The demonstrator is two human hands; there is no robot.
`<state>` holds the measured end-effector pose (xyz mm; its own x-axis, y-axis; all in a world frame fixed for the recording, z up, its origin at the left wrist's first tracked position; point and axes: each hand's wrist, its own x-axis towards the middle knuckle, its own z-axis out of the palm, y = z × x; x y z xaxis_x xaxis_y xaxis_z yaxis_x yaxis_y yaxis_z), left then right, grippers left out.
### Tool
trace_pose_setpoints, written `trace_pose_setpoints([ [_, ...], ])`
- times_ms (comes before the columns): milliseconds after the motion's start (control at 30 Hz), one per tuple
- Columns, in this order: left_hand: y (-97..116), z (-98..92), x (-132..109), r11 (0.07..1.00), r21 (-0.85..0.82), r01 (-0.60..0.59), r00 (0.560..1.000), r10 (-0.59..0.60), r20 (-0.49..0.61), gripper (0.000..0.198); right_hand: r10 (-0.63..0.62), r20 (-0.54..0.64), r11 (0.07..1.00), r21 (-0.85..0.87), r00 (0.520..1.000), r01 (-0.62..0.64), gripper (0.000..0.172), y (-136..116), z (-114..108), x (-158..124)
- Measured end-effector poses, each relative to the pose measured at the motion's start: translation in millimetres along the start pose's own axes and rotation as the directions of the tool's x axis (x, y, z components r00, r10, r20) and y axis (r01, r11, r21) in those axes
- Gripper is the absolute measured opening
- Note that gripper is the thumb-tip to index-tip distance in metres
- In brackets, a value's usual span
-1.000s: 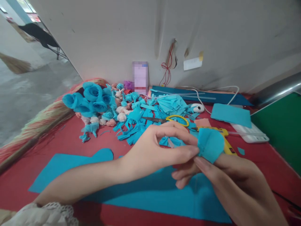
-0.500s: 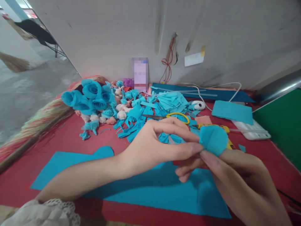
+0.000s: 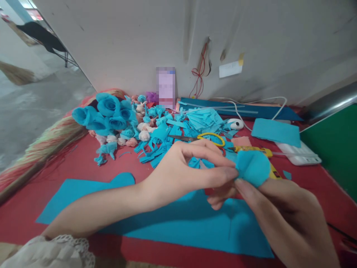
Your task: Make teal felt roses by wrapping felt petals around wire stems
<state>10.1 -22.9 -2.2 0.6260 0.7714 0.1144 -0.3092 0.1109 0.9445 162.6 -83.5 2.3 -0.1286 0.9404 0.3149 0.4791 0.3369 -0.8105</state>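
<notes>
My left hand and my right hand meet over the table, both pinching a small rounded piece of blue foam. The left thumb and fingers grip its left edge. The right thumb presses on its lower edge, and the other right fingers curl beneath it. Under my forearms lies a large blue foam sheet on the red tablecloth.
Finished blue foam roses and pale buds pile at the back left. Blue scraps, yellow-handled scissors, a yellow glue gun, a white mouse and a folded blue piece lie behind my hands. A broom lies along the left edge.
The blue piece and both hands rose slightly, then settled; my fingers shifted a little on its edge. My view tilted down a little.
</notes>
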Motion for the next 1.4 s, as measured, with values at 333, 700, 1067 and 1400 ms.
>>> trace_pose_setpoints([
  [333, -1, -0.8, 1, 1.0, 0.026, -0.012, 0.999, 0.013, -0.052, 0.012, -0.073, -0.021, 0.993, -0.091, 0.997, 0.071, 0.028, 3, 3, -3],
  [700, 3, -2.2, 3, 0.994, 0.102, -0.04, 0.995, 0.048, -0.084, 0.012, 0.124, 0.275, 0.788, 0.557, 0.953, -0.263, 0.03, 3, 1, 4],
  [1067, 12, -3.2, 2, 0.951, 0.297, -0.089, 0.993, 0.106, -0.044, 0.018, 0.149, 0.356, 0.664, 0.655, 0.923, -0.36, 0.032, 6, 1, 3],
  [1400, 16, -3.2, 4, 0.855, 0.474, -0.211, 0.956, 0.281, -0.08, 0.013, 0.265, 0.0, 0.914, 0.318, 0.964, -0.252, 0.013, -4, 0, 1],
])
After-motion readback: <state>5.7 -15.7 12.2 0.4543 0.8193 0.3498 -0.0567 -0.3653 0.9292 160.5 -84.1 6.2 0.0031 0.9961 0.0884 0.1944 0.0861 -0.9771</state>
